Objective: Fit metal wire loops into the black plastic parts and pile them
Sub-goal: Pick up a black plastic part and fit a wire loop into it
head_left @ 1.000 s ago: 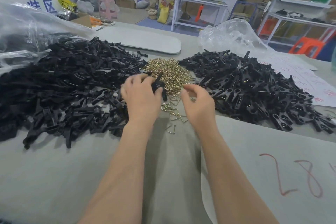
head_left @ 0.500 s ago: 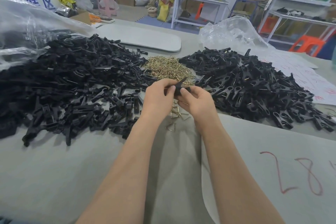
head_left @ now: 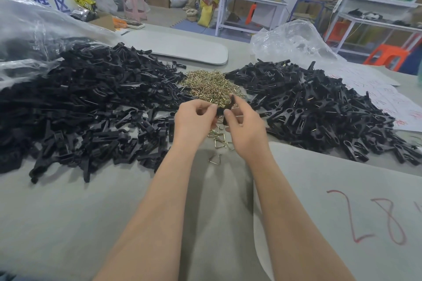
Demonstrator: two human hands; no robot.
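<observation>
One black plastic part (head_left: 229, 107) is held up between both hands over the table's middle. My left hand (head_left: 194, 121) pinches its lower end and my right hand (head_left: 243, 124) pinches it from the right. Just behind lies a heap of brass wire loops (head_left: 211, 88), with a few loose loops (head_left: 219, 141) on the table under my hands. A big pile of black parts (head_left: 86, 102) spreads to the left. A second pile of black parts (head_left: 308, 102), showing wire glints, lies to the right.
Clear plastic bags sit at the far left (head_left: 29, 36) and behind the right pile (head_left: 290, 41). A grey board (head_left: 182, 49) lies at the back. Paper with red writing (head_left: 388, 102) is at the right; red numbers (head_left: 374, 219) mark the near sheet.
My left hand carried a black part from the left pile toward the middle. My right hand came in to meet it, and both hands now pinch the part, raised slightly.
</observation>
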